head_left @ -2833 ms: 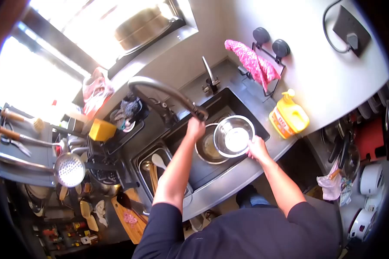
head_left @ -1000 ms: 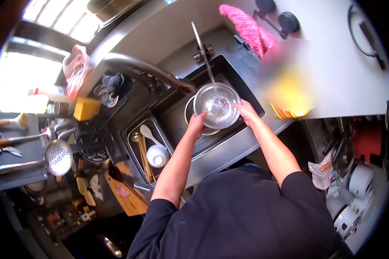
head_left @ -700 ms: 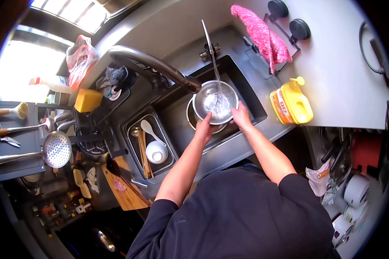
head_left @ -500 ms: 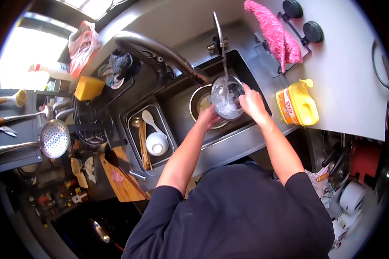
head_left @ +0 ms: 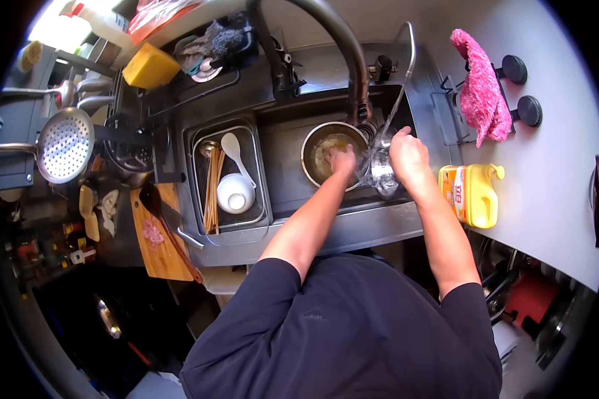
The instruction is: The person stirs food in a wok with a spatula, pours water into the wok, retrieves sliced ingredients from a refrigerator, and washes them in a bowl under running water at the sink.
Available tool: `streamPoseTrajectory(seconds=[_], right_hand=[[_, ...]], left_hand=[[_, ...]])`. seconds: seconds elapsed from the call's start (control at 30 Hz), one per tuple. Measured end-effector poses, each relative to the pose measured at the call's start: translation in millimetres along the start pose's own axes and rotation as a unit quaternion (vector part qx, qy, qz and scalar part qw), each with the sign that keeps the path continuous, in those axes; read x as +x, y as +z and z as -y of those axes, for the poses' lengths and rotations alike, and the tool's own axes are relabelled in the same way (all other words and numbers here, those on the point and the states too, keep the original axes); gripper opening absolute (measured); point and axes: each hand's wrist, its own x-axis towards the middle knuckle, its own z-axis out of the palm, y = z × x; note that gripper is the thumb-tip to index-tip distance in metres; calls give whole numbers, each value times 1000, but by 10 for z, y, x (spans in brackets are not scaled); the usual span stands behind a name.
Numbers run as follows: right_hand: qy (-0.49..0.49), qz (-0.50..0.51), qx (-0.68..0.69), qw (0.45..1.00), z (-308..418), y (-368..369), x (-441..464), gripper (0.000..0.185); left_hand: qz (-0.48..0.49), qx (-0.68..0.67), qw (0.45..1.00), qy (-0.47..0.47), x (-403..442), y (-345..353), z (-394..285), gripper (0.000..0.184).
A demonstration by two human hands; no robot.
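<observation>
In the sink [head_left: 283, 166] stands a round metal pot [head_left: 305, 166] with cloudy, pale contents. My left hand [head_left: 341, 161] reaches down into it, fingers stretched toward the contents; the fingertips are partly hidden there. Just right of the pot, my right hand [head_left: 409, 156] grips the edge of a clear glass bowl [head_left: 383, 171], which is tipped on its side. From the thin curved tap [head_left: 410, 50] a stream of water falls onto the bowl and splashes around it.
Left in the sink, a wire basket [head_left: 265, 216] holds chopsticks [head_left: 213, 189], a white rice paddle [head_left: 231, 146] and a white bowl [head_left: 235, 193]. A large dark faucet [head_left: 353, 53] arches over the sink. Right are a yellow jug [head_left: 482, 199] and a pink cloth [head_left: 479, 100].
My left hand has left the glass bowl and gone into the pot. The right hand has moved the bowl right and tipped it over. The camera view has shifted.
</observation>
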Motion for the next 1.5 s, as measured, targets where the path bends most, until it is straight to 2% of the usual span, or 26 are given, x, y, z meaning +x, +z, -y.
streamPoseTrajectory(seconds=[0.07, 0.13, 0.17, 0.27, 0.3, 0.33, 0.37, 0.47, 0.5, 0.53, 0.6, 0.67, 0.73, 0.77, 0.8, 0.83, 0.9, 0.93, 0.97, 1.0, 1.07, 1.13, 1.2, 1.27, 1.4, 1.5], right_hand=[[17, 24, -23, 999, -10, -11, 79, 46], [11, 35, -44, 998, -50, -49, 100, 46], [20, -23, -13, 999, -138, 48, 117, 33], [-18, -8, 37, 999, -476, 152, 106, 31], [-35, -50, 100, 993, -660, 408, 135, 29], [38, 25, 193, 980, -692, 441, 81, 28], [87, 35, 289, 953, -694, 585, 7, 27], [203, 97, 520, 824, -593, 770, -268, 25], [196, 107, 592, 774, -601, 963, -327, 25], [214, 117, 627, 740, -539, 1005, -418, 25], [263, 163, 690, 655, -456, 1200, -482, 28], [278, 157, 760, 566, -329, 1348, -529, 28], [276, 135, 795, 524, -211, 1362, -571, 27], [281, 121, 801, 515, -160, 1397, -585, 27], [287, 89, 801, 518, -106, 1438, -598, 29], [284, 71, 780, 553, -77, 1397, -614, 30], [266, 29, 737, 620, -50, 1292, -630, 31], [263, 25, 704, 660, -71, 1228, -624, 32], [261, 22, 694, 671, -98, 1241, -603, 32], [261, 21, 682, 683, -125, 1266, -600, 32], [260, 32, 675, 690, -184, 1274, -567, 33], [262, 40, 666, 697, -221, 1284, -596, 33], [268, 25, 682, 680, -188, 1228, -601, 33], [277, 30, 684, 674, -168, 1184, -593, 33], [289, 43, 718, 632, -143, 1352, -567, 34], [294, 28, 722, 625, -121, 1421, -547, 32]], left_hand=[[5, 51, 998, 33, -56, -134, 9, 74], [56, 57, 995, 57, -111, -250, 36, 75], [83, 60, 992, 70, -151, -298, 50, 76], [194, 34, 974, 113, -234, -337, 138, 72], [239, -38, 969, 53, -331, -393, 99, 67], [282, -108, 953, -6, -473, -482, 7, 62], [322, -174, 928, -64, -539, -546, -75, 57], [305, -159, 939, 20, -334, -561, 23, 61], [246, -34, 967, 54, -454, -760, -227, 57], [171, 18, 977, 127, -573, -895, -359, 53], [75, 46, 957, 277, -198, -736, -50, 41], [97, 136, 948, 273, -250, -939, -256, 38], [152, 184, 936, 260, -217, -1103, -521, 39], [107, 187, 929, 300, -214, -1114, -640, 38], [59, 187, 920, 338, -212, -1128, -766, 38], [63, 235, 917, 317, -112, -1112, -899, 43], [35, 142, 891, 430, 74, -968, -1022, 49], [24, 95, 871, 482, 208, -874, -1032, 52], [-41, 156, 801, 577, 468, -752, -1084, 62], [-16, 162, 797, 582, 526, -676, -1250, 65], [16, 176, 805, 567, 484, -599, -1563, 64], [52, 208, 787, 578, 388, -577, -1823, 60], [37, 188, 724, 663, 635, -437, -1872, 60], [68, 224, 747, 622, 729, -385, -1933, 52], [52, 231, 722, 650, 715, -434, -2067, 40], [44, 209, 702, 680, 708, -438, -2107, 36]])
